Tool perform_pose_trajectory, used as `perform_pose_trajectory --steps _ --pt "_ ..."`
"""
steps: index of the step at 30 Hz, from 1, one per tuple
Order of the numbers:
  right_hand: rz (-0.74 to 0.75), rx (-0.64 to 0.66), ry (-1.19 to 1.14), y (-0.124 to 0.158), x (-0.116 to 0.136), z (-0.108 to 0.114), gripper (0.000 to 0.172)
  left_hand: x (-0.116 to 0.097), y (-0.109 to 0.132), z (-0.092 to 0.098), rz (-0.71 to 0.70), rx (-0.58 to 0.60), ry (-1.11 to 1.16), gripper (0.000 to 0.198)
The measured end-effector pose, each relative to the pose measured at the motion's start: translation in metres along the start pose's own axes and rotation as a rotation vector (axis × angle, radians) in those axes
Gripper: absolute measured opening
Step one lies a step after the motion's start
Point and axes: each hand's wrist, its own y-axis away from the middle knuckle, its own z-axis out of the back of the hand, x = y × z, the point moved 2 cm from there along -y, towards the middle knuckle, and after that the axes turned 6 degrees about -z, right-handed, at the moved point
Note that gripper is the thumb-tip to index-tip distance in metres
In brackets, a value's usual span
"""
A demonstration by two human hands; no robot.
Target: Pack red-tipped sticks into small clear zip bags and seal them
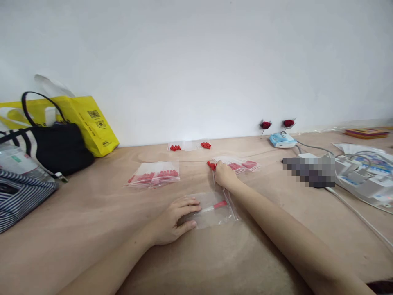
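Poised with right hand (pixel 225 175) at small, rounded, red plastic-looking pieces (pixel 211 165), frame centre; cannot tell if holding any. Apparently bagging pieces, probably calling next for a clean pinch. Resting wide-spread left hand (pixel 176 221) on flat, clear plastic zip bag (pixel 210 219), lower centre, showing slender red piece (pixel 220 204) towards right end.

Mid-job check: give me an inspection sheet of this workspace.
Surface: light brown tabletop.
Job's things: clear bag lying flat, one red piece toward its right end; left bag stack and right bag stack showing red contents; two red clusters farther back.
Clutter: yellow bag, black bag, striped fabric at left; blue packet at right.
Hands: left hand spread, resting on the clear bag; right hand at red pieces, grip unclear.
Cables: white cable at right.
Surroundings: pale wall behind.
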Motion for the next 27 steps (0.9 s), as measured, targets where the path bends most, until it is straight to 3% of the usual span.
perform_pose_trajectory --steps 14,19,23,27 --pt "-0.003 -0.067 -0.041 0.005 0.0 0.004 0.028 0.002 0.0 -0.001 -0.022 -0.016 -0.003 0.036" --pt "0.05 -0.119 -0.125 0.008 -0.016 0.021 0.035 0.001 0.0 -0.002 -0.017 -0.009 -0.012 0.036" --pt "0.134 -0.13 -0.581 0.023 -0.052 0.034 0.055 0.0 0.0 0.0 -0.006 0.0 -0.011 0.037" --pt "0.059 -0.065 -1.058 0.041 -0.085 0.019 0.059 0.0 -0.001 0.0 -0.009 -0.012 -0.014 0.036"
